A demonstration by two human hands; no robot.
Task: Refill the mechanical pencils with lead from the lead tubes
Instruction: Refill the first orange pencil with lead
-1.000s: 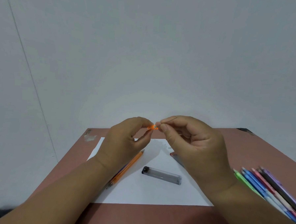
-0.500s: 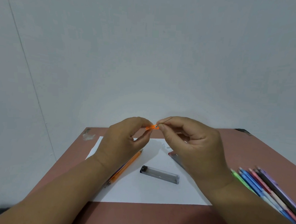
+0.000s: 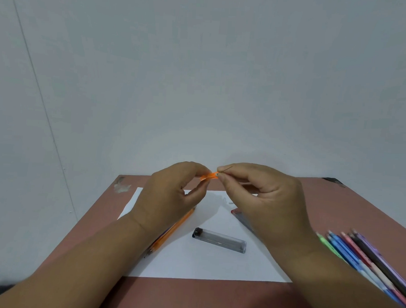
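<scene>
My left hand (image 3: 169, 199) pinches a small orange pencil part (image 3: 209, 175) above the table. My right hand (image 3: 265, 204) pinches a thin dark lead (image 3: 226, 169) at that part's open end; a short stub of lead shows above my fingers. An orange mechanical pencil (image 3: 174, 230) lies slanted on the white paper (image 3: 191, 264), partly under my left hand. I cannot tell whether the part in my fingers belongs to it. A clear lead tube with a black cap (image 3: 219, 240) lies on the paper between my wrists. A second tube with a red end (image 3: 240, 216) is mostly hidden by my right hand.
Several coloured mechanical pencils (image 3: 368, 259) lie in a row at the table's right edge, next to my right forearm. A tiny white piece (image 3: 230, 202) sits on the paper behind my hands. The reddish table (image 3: 213, 300) stands against a plain wall.
The stub of lead above my right fingers has grown shorter as it slid into the orange part. Both hands stay together in about the same place.
</scene>
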